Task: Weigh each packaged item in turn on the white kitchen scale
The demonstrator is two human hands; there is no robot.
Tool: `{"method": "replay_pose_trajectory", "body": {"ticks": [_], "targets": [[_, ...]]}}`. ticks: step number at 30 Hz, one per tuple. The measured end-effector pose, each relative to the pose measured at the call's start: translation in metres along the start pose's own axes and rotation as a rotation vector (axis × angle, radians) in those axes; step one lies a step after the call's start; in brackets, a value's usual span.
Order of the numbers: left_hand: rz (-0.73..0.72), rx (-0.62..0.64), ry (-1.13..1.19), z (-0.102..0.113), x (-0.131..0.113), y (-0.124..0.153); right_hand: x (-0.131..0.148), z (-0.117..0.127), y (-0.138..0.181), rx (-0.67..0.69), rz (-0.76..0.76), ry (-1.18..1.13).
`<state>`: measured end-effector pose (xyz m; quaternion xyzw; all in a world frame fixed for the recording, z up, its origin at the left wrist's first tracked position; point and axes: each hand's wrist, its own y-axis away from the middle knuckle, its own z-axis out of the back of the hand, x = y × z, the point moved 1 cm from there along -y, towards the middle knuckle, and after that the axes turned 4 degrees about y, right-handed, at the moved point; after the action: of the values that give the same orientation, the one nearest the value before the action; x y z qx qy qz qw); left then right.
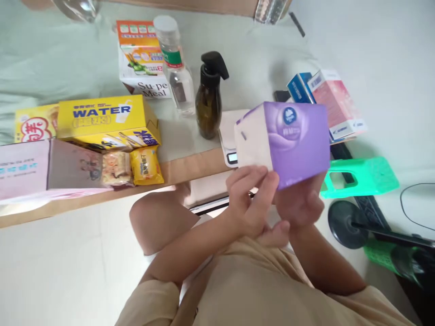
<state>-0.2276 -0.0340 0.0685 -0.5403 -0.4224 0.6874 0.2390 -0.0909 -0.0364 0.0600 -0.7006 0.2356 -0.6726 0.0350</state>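
A purple tissue box (301, 138) with a pale end face is held up in front of me, tilted, over the table's front edge. My left hand (253, 199) has its fingers closed at the box's lower left corner. Under the box, my right hand (301, 206) grips it from below; part of that hand is hidden by the box. Just behind the box, a white device with a small display (232, 157) lies at the table edge. A dark pump bottle (209, 102) stands to the left of it.
Left on the table are a clear bottle (181, 88), a Su-pe Meal box (141, 59), a yellow WATER box (102, 117), a pink box (23, 170) and wrapped snacks (146, 165). To the right are a pink-and-white box (336, 104), a green plastic piece (370, 176) and a black stand (346, 224).
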Motion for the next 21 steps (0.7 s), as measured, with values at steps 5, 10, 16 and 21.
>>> {"method": "replay_pose_trajectory", "body": {"ticks": [5, 10, 16, 21], "targets": [[-0.068, 0.049, -0.043, -0.027, 0.033, -0.001, -0.041, 0.018, -0.038, -0.11, -0.014, 0.112], [0.015, 0.112, 0.005, -0.027, 0.074, 0.0, -0.063, 0.009, -0.073, 0.036, 0.014, 0.179], [0.184, 0.166, -0.016, -0.014, 0.107, 0.002, -0.092, 0.005, -0.09, 0.194, 0.123, 0.275], [0.253, 0.195, -0.123, 0.009, 0.121, 0.017, -0.112, 0.01, -0.087, 0.155, 0.222, 0.372]]}}
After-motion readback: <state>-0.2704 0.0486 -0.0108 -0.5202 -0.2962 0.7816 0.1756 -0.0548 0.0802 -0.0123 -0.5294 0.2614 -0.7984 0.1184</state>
